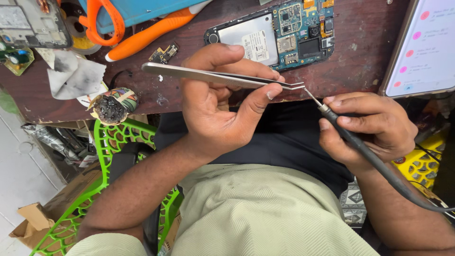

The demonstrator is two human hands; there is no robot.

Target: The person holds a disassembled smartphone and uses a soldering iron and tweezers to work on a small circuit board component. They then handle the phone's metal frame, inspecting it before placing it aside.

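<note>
Just below the opened phone [272, 35], tweezers [222, 77] are pinched shut by the left hand [220, 109] as a soldering iron [353, 142], gripped in the right hand's [369, 128] curled fingers, is touched to their tips, apparently mid-solder, with steadiness called for.

Head view, looking steeply down, close over hands (one camera only), bench edge

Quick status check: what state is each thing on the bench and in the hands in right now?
Left hand: pinching the tweezers shut.
Tweezers: tips closed, meeting the iron's tip.
Right hand: gripping the soldering iron.
Soldering iron: tip raised to the tweezers, off the board.
Phone: back off, circuit board exposed.
Second phone: screen lit.
Orange scissors: lying unused.
</note>
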